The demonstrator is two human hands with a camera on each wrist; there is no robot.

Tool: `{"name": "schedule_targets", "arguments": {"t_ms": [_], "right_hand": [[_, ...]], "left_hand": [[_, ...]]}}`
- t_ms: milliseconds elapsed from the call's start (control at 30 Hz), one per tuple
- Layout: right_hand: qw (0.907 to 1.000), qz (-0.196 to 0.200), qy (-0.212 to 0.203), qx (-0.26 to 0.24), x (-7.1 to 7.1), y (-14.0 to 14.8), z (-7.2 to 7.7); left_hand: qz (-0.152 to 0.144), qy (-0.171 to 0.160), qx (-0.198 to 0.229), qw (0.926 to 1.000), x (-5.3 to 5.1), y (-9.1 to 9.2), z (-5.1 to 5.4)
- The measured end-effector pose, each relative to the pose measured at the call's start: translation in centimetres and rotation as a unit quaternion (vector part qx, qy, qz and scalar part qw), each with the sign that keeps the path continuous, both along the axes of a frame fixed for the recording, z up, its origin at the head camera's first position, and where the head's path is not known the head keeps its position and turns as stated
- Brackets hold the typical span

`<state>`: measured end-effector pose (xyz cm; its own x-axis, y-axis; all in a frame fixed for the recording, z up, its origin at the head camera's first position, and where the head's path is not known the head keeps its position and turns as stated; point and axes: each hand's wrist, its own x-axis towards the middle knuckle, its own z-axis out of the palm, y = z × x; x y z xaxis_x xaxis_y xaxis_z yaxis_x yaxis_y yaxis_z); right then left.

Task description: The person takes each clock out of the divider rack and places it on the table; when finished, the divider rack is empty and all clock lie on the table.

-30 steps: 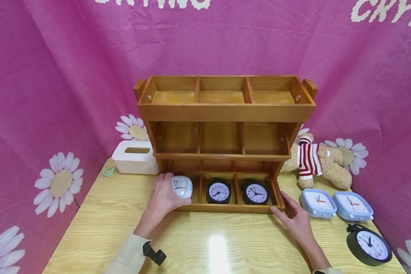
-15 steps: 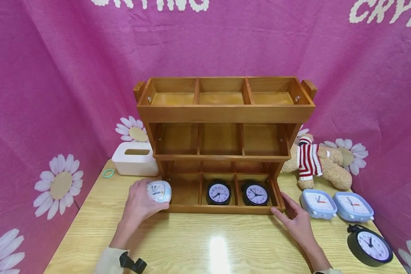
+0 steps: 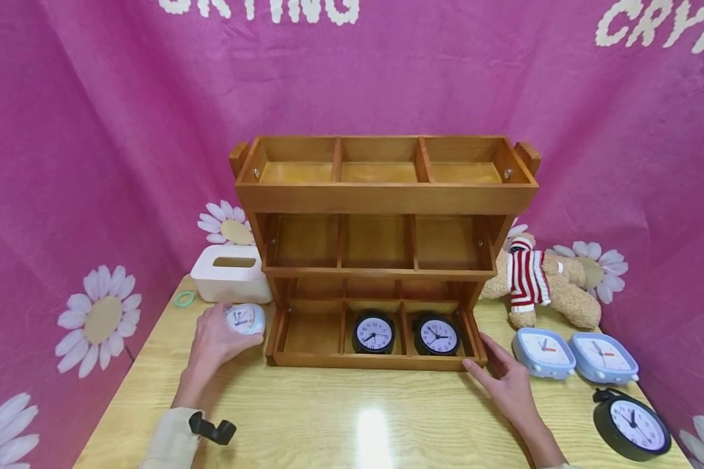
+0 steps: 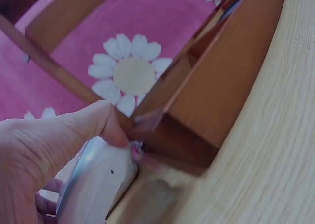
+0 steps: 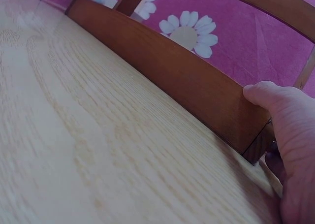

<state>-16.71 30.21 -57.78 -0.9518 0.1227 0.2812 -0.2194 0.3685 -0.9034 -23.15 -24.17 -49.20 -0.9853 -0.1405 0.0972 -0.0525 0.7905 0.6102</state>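
Observation:
In the head view my left hand [image 3: 214, 337] grips a small white and pale blue alarm clock [image 3: 245, 319], thumb on its near side, just left of the wooden shelf rack [image 3: 381, 200]. Its pale casing [image 4: 101, 177] fills the space below my thumb in the left wrist view. My right hand [image 3: 509, 383] holds the rack's bottom front right corner, with the thumb on the front board [image 5: 197, 93] and fingers along the side. Two round black alarm clocks, one in the middle [image 3: 373, 334] and one in the right compartment [image 3: 437, 335], sit in the bottom tier.
A white tissue box [image 3: 229, 281] and a green ring [image 3: 184, 299] are at the back left. To the right are two light blue clocks, one nearer the rack [image 3: 543, 353] and one beyond [image 3: 603, 357], a black clock [image 3: 632, 425] and a teddy bear [image 3: 545, 286].
My left hand has carried the white alarm clock leftward out of the bottom left compartment to beside the rack. My right hand keeps its hold on the rack's corner.

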Motion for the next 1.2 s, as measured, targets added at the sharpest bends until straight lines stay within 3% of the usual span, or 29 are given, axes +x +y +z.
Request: {"name": "schedule_targets", "arguments": {"t_ms": [300,433,633,833,933,1033,1200], "right_hand": [[1.0000,-0.004,-0.003,0.001,0.2,-0.3,0.1],[1.0000,-0.005,-0.002,0.001,0.3,-0.3,0.1],[0.9999,-0.006,0.009,0.007,0.2,-0.2,0.2],[0.9999,-0.003,0.013,0.007,0.1,-0.1,0.2],[0.9999,-0.003,0.012,0.011,0.1,-0.1,0.2],[0.9999,-0.002,0.010,0.012,0.1,-0.1,0.2],[0.9999,-0.003,0.010,0.008,0.1,-0.2,0.2]], "left_hand": [[-0.015,-0.022,-0.002,0.9997,-1.4,-0.6,-1.9],[-0.020,-0.003,-0.017,0.9997,-1.5,-0.7,-2.4],[-0.044,0.000,-0.009,0.9990,-1.8,-0.6,-2.3],[-0.080,-0.003,0.011,0.9967,-1.4,-0.3,-1.6],[-0.075,0.022,0.025,0.9966,-0.8,0.1,-1.0],[-0.058,0.076,0.039,0.9947,-0.3,0.9,-0.3],[-0.029,0.176,0.068,0.9816,0.9,3.3,0.7]]}}
